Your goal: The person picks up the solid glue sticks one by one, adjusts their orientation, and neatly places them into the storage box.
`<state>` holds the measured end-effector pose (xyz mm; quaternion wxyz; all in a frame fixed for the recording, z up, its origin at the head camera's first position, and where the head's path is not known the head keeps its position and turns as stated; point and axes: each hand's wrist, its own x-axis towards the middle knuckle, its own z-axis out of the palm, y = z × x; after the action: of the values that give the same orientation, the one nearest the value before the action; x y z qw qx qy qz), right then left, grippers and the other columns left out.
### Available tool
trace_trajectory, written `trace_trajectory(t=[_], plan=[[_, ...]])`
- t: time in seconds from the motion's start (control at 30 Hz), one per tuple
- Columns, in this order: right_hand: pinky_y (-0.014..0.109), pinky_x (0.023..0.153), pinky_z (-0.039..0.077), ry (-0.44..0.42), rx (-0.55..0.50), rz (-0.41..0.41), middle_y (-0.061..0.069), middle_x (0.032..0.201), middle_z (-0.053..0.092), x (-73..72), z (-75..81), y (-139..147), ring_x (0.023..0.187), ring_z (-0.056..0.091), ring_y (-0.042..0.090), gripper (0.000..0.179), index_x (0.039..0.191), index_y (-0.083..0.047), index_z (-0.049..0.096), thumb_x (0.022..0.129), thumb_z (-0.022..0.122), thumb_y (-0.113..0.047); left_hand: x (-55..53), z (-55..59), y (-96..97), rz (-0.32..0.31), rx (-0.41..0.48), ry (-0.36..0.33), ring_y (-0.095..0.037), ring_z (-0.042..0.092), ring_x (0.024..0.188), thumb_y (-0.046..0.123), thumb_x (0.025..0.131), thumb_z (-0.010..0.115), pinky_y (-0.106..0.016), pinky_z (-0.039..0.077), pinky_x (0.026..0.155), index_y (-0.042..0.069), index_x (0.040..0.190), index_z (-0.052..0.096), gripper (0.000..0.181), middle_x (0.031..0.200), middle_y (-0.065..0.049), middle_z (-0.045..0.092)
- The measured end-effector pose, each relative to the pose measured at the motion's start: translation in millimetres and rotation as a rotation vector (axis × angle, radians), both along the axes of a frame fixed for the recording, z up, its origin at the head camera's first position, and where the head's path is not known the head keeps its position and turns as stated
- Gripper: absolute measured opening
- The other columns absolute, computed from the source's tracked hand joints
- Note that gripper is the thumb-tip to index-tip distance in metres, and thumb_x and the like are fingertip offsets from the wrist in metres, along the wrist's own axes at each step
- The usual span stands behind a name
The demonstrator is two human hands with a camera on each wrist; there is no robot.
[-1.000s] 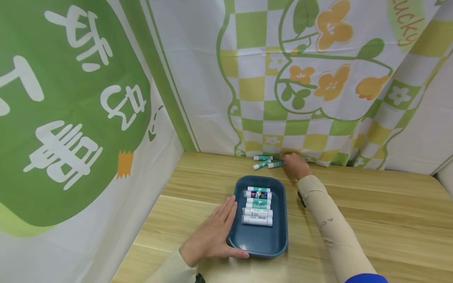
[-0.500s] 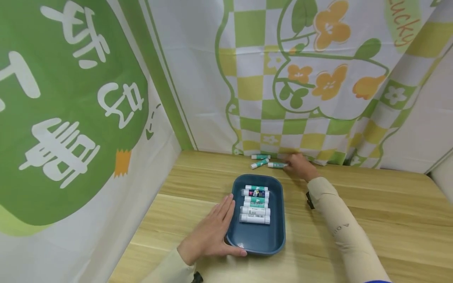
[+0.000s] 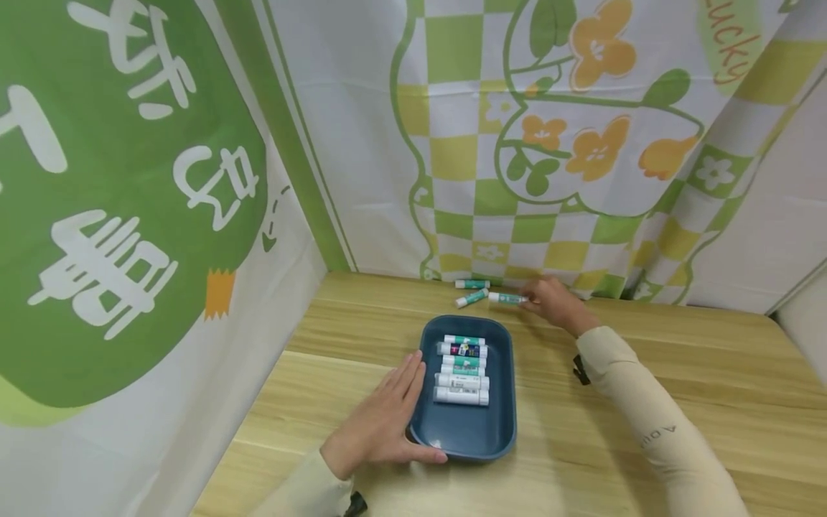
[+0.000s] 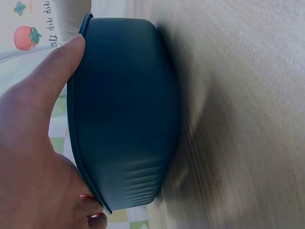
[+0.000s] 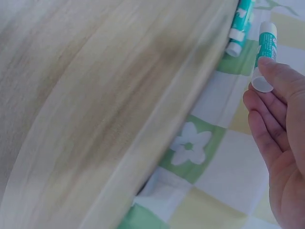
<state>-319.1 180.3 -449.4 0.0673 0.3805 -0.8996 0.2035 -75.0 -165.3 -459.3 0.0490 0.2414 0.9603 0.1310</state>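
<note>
My right hand (image 3: 554, 301) pinches a white-and-green glue stick (image 3: 507, 298) between thumb and fingers at the back of the table. In the right wrist view the thumb lies across the held stick, whose white end points toward the palm. Left of it lie two similar glue sticks, one (image 3: 472, 284) along the curtain and one (image 3: 472, 298) slanted. My left hand (image 3: 377, 424) rests against the left side of a dark blue tray (image 3: 465, 441), fingers straight and thumb at the near rim. Inside, several glue sticks (image 3: 461, 396) lie side by side, most white or green, one with a dark label.
A checked curtain (image 3: 452, 158) with flowers hangs along the table's back edge. At the left stands a white and green printed cloth (image 3: 213, 194). The wooden table (image 3: 646, 373) extends to the right under my right sleeve (image 3: 652, 416).
The glue stick in my right hand shows more fully, with my right arm shifted right. My left hand keeps its place on the tray. The view has drifted slightly.
</note>
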Motion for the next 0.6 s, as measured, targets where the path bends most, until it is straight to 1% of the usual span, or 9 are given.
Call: trace_trajectory(t=[0.07, 0.13, 0.27, 0.37, 0.43, 0.5, 0.6], plan=[[0.047, 0.081, 0.066, -0.019, 0.008, -0.016, 0.024, 0.104, 0.079, 3.5, 3.4, 1.6, 0.092, 0.078, 0.036, 0.017, 0.107, 0.006, 0.077, 0.094, 0.078, -0.004, -0.2, 0.0, 0.3, -0.002, -0.001, 0.001, -0.035, 0.008, 0.167, 0.094, 0.076, 0.06, -0.052, 0.024, 0.134, 0.0, 0.169, 0.011, 0.141, 0.179, -0.018, 0.0], [0.046, 0.082, 0.066, -0.018, 0.001, -0.02, 0.022, 0.104, 0.079, 6.7, 6.0, 2.8, 0.092, 0.078, 0.034, 0.016, 0.107, 0.004, 0.078, 0.095, 0.077, -0.006, -0.4, 0.1, 0.3, 0.001, 0.0, 0.0, -0.035, 0.008, 0.167, 0.094, 0.076, 0.06, -0.052, 0.024, 0.134, 0.0, 0.169, 0.011, 0.141, 0.179, -0.018, 0.0], [0.044, 0.079, 0.066, 0.019, -0.033, -0.003, 0.018, 0.1, 0.08, 14.1, 10.0, 2.2, 0.088, 0.078, 0.029, 0.013, 0.103, 0.002, 0.079, 0.093, 0.08, -0.006, -1.0, -0.6, -0.3, 0.007, 0.0, -0.01, -0.034, 0.007, 0.167, 0.094, 0.076, 0.06, -0.052, 0.022, 0.134, 0.001, 0.169, 0.01, 0.141, 0.179, -0.017, 0.0], [0.044, 0.076, 0.066, 0.052, -0.048, 0.018, 0.015, 0.096, 0.08, 21.9, 14.0, 0.1, 0.084, 0.077, 0.026, 0.011, 0.1, 0.0, 0.08, 0.091, 0.082, -0.007, -0.9, -0.8, -0.3, 0.008, -0.002, -0.012, -0.033, 0.006, 0.167, 0.094, 0.075, 0.061, -0.052, 0.021, 0.134, 0.001, 0.169, 0.009, 0.142, 0.179, -0.017, 0.0], [0.044, 0.075, 0.066, 0.06, -0.05, 0.025, 0.013, 0.095, 0.081, 28.1, 17.2, -1.8, 0.083, 0.077, 0.025, 0.011, 0.1, -0.002, 0.081, 0.091, 0.082, -0.008, -0.5, -0.4, -0.1, 0.008, -0.002, -0.01, -0.033, 0.006, 0.167, 0.094, 0.075, 0.061, -0.052, 0.021, 0.134, 0.001, 0.169, 0.009, 0.142, 0.179, -0.017, 0.0], [0.046, 0.075, 0.065, 0.053, -0.054, 0.028, 0.013, 0.095, 0.081, 34.5, 20.4, -3.8, 0.084, 0.076, 0.025, 0.012, 0.101, -0.002, 0.081, 0.092, 0.082, -0.009, -0.2, 0.1, 0.2, 0.008, -0.002, -0.01, -0.034, 0.006, 0.167, 0.094, 0.075, 0.061, -0.052, 0.021, 0.134, 0.001, 0.169, 0.009, 0.142, 0.179, -0.017, 0.0], [0.047, 0.077, 0.065, 0.022, -0.055, 0.028, 0.01, 0.097, 0.081, 45.0, 25.2, -7.1, 0.086, 0.075, 0.023, 0.012, 0.104, -0.004, 0.082, 0.094, 0.08, -0.012, -0.1, 1.2, 0.4, 0.006, 0.008, -0.013, -0.034, 0.007, 0.167, 0.093, 0.075, 0.062, -0.052, 0.021, 0.134, 0.001, 0.169, 0.01, 0.142, 0.179, -0.017, 0.0]])
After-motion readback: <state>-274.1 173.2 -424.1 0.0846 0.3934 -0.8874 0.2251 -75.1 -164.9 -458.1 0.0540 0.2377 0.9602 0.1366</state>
